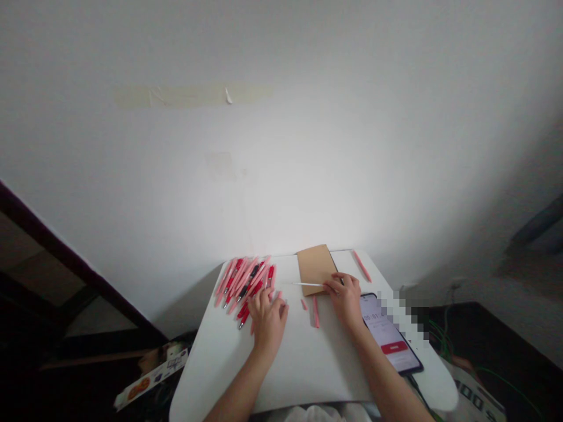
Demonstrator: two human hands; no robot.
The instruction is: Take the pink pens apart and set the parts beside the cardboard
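My right hand (344,295) pinches a thin white pen refill (308,284) above the near edge of a brown notebook (317,266). The refill points left. My left hand (267,313) is at the near right edge of a pile of pens (246,281), with fingers bent and thumb apart. A pink piece shows beside its thumb; whether the fingers touch it I cannot tell. The pile mixes pink, red and dark pens, partly hidden by that hand. Between my hands lie a pink pen barrel (315,312) and a small pink pen tip (304,304).
A phone (391,334) with a timer on its screen lies right of my right hand. One pink pen (362,266) rests at the far right of the white table (308,369). The wall (281,193) rises behind the table. A printed box (152,378) is low on the left.
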